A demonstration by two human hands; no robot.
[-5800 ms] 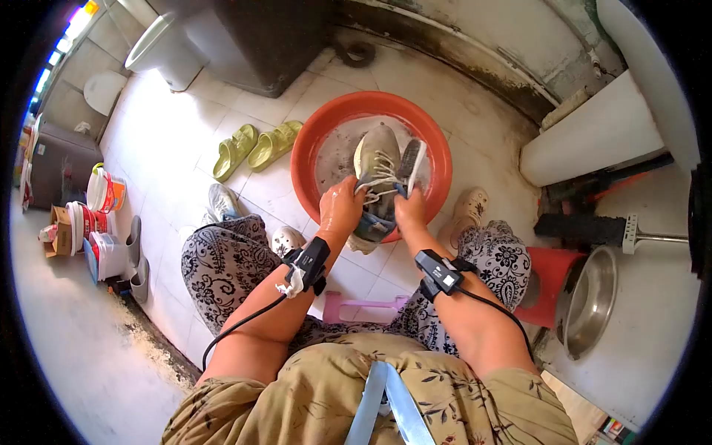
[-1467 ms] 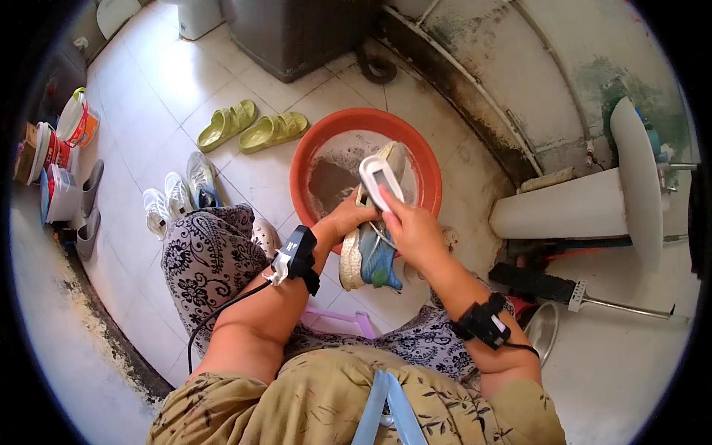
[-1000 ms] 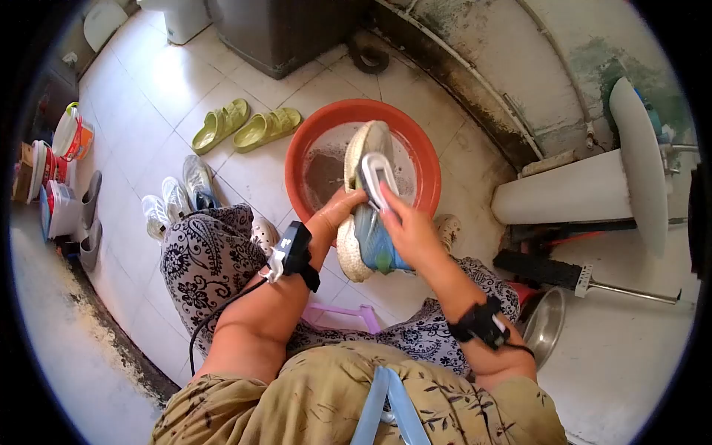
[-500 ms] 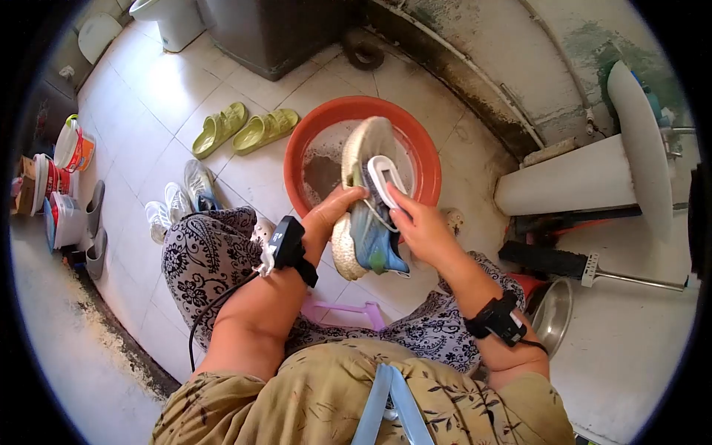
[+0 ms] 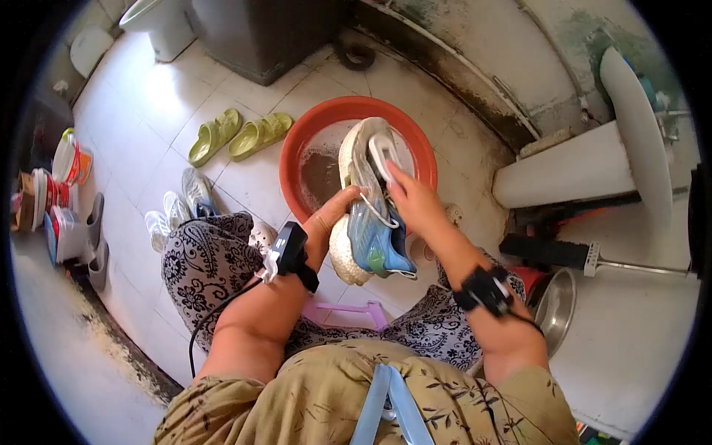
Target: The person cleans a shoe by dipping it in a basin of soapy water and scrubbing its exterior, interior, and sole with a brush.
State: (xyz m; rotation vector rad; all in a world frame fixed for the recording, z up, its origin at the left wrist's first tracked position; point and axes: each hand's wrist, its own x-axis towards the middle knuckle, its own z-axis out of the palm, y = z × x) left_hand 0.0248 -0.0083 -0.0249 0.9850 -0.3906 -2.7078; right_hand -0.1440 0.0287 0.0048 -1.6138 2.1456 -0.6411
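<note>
Sneaker (image 5: 371, 241)'s held up over the red basin (image 5: 290, 167), heel end sticking out past the near rim. The left hand (image 5: 337, 210) has it gripped around the middle, while the right hand (image 5: 415, 200) is clutching a white brush (image 5: 380, 153) against the upper near the toe. Green slippers (image 5: 259, 137) sit just beside the basin, btw.

- Looks like a home washroom or utility corner; exact room type uncertain.
- White pedestal washbasin (image 5: 571, 167) at right, metal fittings near its rim.
- Pale tiled floor (image 5: 148, 126); lower wall (image 5: 549, 89) blotched dark and green, as from damp.
- Orange tub (image 5: 288, 152) of sudsy water on the tiles.
- Household footwear about: green slippers (image 5: 259, 136), grey slippers (image 5: 99, 263).
- Plastic containers (image 5: 70, 236) grouped at far left, labels unreadable.
</note>
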